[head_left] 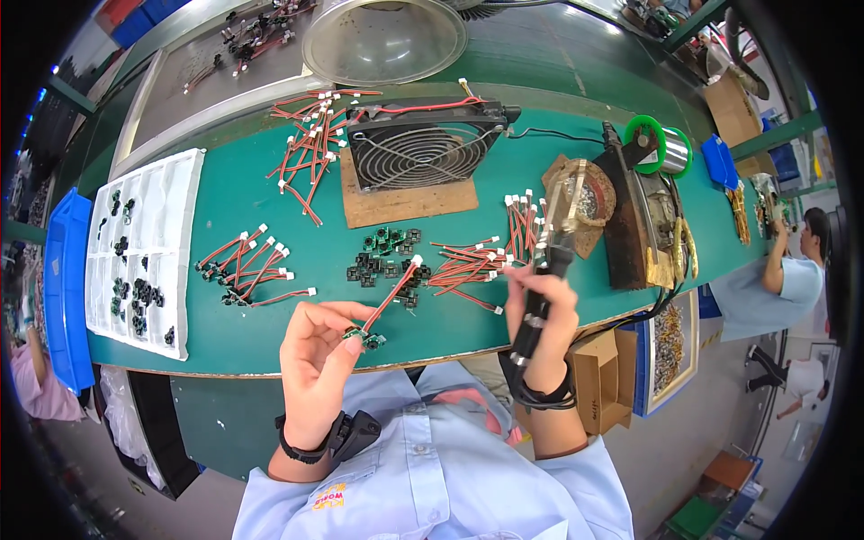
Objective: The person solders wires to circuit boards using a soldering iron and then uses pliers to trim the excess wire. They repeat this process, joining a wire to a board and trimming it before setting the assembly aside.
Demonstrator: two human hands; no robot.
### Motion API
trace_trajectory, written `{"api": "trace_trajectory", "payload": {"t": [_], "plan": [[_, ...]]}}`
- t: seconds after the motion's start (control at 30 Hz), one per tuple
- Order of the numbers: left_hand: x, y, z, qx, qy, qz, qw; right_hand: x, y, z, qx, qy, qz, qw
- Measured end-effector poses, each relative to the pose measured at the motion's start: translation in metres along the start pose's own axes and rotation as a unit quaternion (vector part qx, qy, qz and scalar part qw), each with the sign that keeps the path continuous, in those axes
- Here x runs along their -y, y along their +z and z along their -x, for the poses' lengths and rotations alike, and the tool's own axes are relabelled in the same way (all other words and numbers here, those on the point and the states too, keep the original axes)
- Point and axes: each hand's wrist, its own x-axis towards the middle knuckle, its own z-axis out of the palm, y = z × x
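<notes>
Between the thumb and fingers of my left hand (317,351) is a small green circuit board (364,338). Red and black wires with a white plug (396,290) rise from it. My right hand (545,315) is wrapped round the dark handle of a soldering iron (533,326), whose front end points away from me, in front of a round tip-cleaning dish (591,200); its tip is blurred. Loose small boards and black parts (382,265) lie just beyond my left hand. Bundles of red and black wire leads (470,268) with white plugs lie between my hands.
A black fan (418,148) stands on a wooden board (387,209) at the back. Left are finished-looking wired boards (247,270) and a white compartment tray (184,261). Solder wire on a green spool (670,148) tops the iron's station (630,243). A co-worker (783,261) sits far right.
</notes>
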Motion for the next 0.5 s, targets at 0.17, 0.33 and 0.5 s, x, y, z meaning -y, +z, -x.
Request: {"api": "trace_trajectory", "payload": {"t": [0.17,0.33,0.5], "plan": [[-0.001,0.005,0.002,0.012,-0.021,0.013,1.0,0.006,-0.004,-0.006,-0.17,0.129,-0.176,0.961],[-0.005,0.008,0.004,0.029,-0.038,0.001,0.999,0.033,-0.02,-0.001,-0.119,0.181,-0.294,0.931],[-0.007,0.016,0.005,0.071,-0.032,-0.018,0.997,0.063,-0.032,-0.01,0.022,0.227,-0.348,0.909]]}}
